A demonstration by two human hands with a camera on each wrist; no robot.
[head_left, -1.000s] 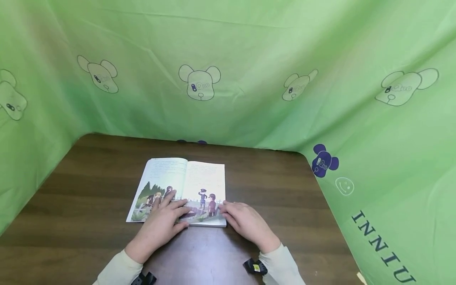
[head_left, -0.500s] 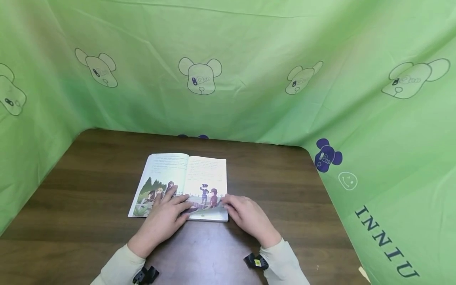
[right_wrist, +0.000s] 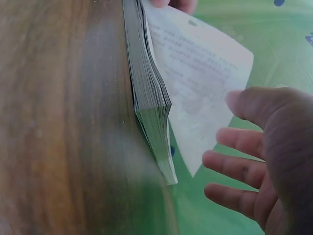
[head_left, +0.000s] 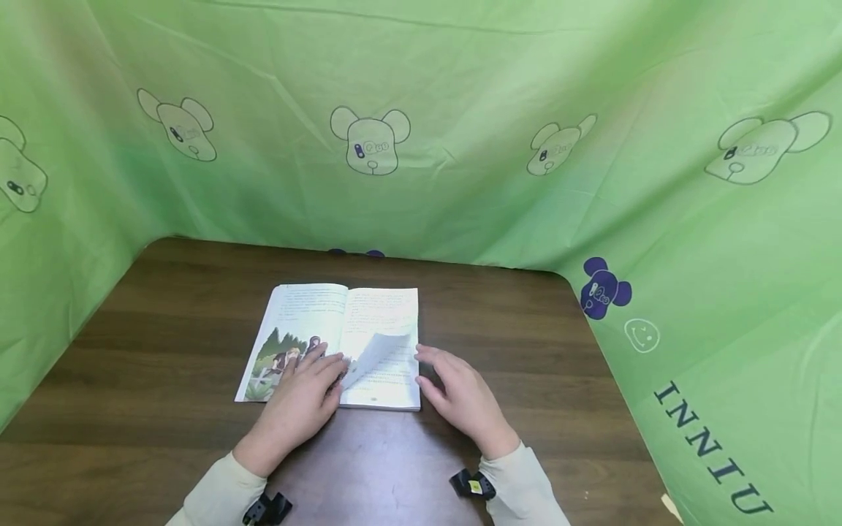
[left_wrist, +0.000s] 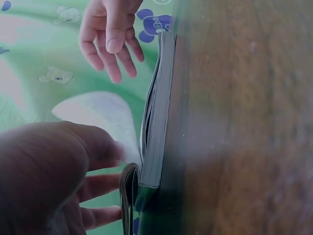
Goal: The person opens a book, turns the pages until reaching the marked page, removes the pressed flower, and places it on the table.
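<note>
"What does the head view show?"
"The thick, white-paged paperback book lies open on the brown wood-grain table; the left hand rests spread near its fold, gripping nothing, probably steadying it."
"Left wrist view?"
"The thin white loose-edged page curls up beside that hand."
"Right wrist view?"
"The right hand is loosely spread, holding nothing; fingertip contact I can't tell. Earlier, its fingers were at the page's corner; now the page stands raised."

Head view forward and down, wrist views low, close — book shared
</note>
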